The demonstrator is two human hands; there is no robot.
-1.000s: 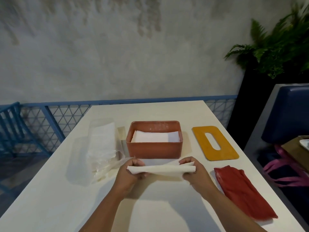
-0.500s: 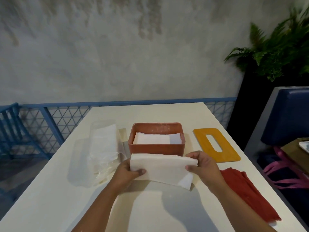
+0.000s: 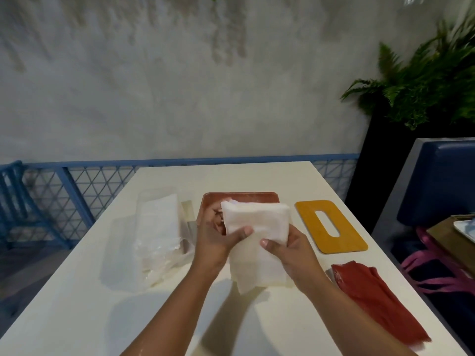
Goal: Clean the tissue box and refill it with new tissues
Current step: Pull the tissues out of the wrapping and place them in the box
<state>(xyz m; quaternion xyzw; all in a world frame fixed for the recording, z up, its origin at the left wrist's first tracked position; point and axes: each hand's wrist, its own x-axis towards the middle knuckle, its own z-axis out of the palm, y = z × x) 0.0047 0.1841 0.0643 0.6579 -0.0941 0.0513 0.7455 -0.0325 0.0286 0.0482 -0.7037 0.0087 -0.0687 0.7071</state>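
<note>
Holding the tissue stack (image 3: 255, 242) between our left hand (image 3: 217, 242) and right hand (image 3: 293, 250), both closed on its side edges, we keep it just in front of the tissue box (image 3: 240, 196); its long axis points toward the box; the left hand looks nearer.

Both forearms are bare up to the bottom edge of the view, with no sleeves showing. The left hand (image 3: 214, 242) and right hand (image 3: 293, 250) wear no gloves, rings or watch.
</note>
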